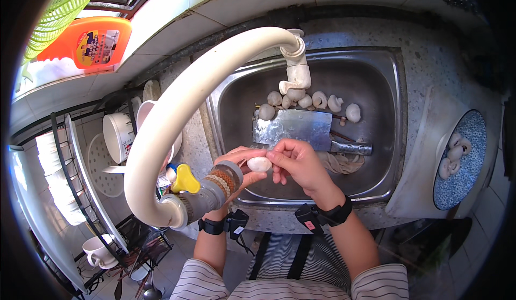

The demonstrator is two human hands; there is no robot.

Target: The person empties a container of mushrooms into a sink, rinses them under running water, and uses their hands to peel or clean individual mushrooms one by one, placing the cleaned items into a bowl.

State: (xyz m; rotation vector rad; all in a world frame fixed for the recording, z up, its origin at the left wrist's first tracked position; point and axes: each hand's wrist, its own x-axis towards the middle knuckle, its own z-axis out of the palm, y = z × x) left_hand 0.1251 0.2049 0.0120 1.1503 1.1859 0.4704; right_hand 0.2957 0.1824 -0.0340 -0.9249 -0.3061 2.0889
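Observation:
A white button mushroom (pixel 259 164) is held over the near part of the steel sink (pixel 238 98). My left hand (pixel 246 155) grips it between thumb and fingers; the tap outlet hides part of that hand. At the mushroom's right edge, the thumb and forefinger of my right hand (pixel 296 161) pinch together. Whether a strip of skin is between them is too small to tell. Beyond my hands a cleaver (pixel 294 126) lies flat in the sink, handle to the right. Several mushrooms (pixel 296 94) are gathered behind its blade, and one mushroom (pixel 353 113) sits apart at right.
A thick cream tap pipe (pixel 161 138) arches over the left side, its filter outlet (pixel 223 179) close to my left hand. A wet cloth (pixel 342 163) lies beneath the cleaver's handle. Several mushrooms (pixel 455 155) rest on a blue speckled surface (pixel 463 191) at right. A dish rack (pixel 64 159) stands left.

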